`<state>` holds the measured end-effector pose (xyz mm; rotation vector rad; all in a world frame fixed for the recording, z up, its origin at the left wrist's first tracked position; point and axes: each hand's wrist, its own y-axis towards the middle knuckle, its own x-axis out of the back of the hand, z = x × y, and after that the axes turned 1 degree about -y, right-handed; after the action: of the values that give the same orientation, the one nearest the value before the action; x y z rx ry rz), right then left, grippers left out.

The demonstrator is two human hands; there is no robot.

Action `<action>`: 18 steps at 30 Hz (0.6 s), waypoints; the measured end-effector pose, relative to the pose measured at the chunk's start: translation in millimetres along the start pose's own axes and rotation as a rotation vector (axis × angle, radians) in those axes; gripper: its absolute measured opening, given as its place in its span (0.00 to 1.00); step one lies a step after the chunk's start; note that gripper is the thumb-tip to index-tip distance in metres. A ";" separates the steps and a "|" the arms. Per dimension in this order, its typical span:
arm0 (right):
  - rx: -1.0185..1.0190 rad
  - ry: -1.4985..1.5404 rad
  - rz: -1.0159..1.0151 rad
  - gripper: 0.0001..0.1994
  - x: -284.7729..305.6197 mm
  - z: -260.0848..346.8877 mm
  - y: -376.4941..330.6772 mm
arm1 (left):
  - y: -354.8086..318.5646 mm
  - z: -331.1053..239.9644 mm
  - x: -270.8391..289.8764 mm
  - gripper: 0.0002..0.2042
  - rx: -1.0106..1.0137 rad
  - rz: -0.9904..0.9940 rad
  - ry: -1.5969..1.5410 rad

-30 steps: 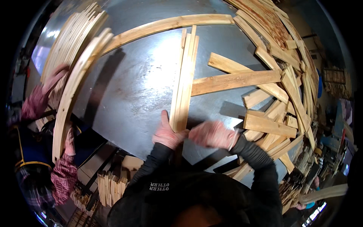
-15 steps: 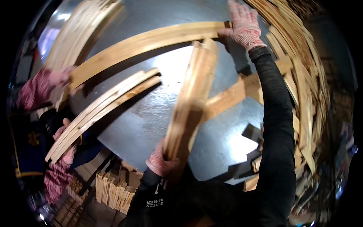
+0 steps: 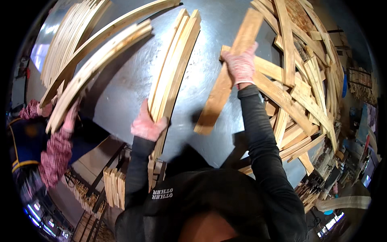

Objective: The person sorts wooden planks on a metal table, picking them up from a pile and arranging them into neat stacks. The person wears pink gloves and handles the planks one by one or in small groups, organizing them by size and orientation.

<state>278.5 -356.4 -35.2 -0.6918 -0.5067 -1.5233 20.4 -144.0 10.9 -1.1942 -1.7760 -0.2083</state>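
Observation:
My left hand [image 3: 149, 124], in a pink-and-white knit glove, is closed around the near part of a bundle of long pale wooden strips [image 3: 174, 60]. The bundle slants away from me over the metal table [image 3: 117, 97]. My right hand [image 3: 242, 66], gloved alike, is closed over the middle of a flat brown wooden board [image 3: 213, 105], thumb on its left edge and fingers on its right. Another wooden strip [image 3: 268, 69] passes by this hand toward the pile on the right. How far the fingers reach under the board is hidden.
A co-worker's hand [image 3: 70, 117] at the left supports pale boards [image 3: 100, 60]. Behind them lies a longer board [image 3: 121, 22] and a stack of strips [image 3: 70, 40]. At the right is a jumbled pile of wood pieces [image 3: 298, 92]. Upright offcuts [image 3: 115, 187] stand below the table.
My right hand has left the far board and come nearer, closing on a brown board. The strip bundle in my left hand has shifted left. The far board and co-worker's boards have moved leftward.

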 end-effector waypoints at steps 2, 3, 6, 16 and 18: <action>0.165 0.061 0.072 0.48 -37.4 -17.4 -37.2 | -4.2 17.3 -24.9 0.47 -0.049 0.013 -0.017; 0.251 0.012 0.127 0.46 -63.9 -21.4 -57.0 | -7.1 16.8 -33.3 0.49 -0.109 0.009 0.059; 0.388 -0.089 0.493 0.41 -74.6 -11.5 -90.8 | -37.2 -11.5 -46.4 0.59 -0.146 -0.018 0.264; -0.311 -0.281 -0.030 0.61 61.0 -18.8 89.8 | -61.0 -26.1 -61.5 0.55 0.048 -0.105 0.342; -0.304 -0.374 -0.107 0.56 44.1 -40.0 103.6 | -66.9 -7.6 -74.3 0.54 -0.095 -0.174 0.308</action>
<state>376.9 -423.8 -43.0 -1.2163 -0.6043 -1.5948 -22.6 -229.2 -19.7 -1.0110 -1.6101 -0.5545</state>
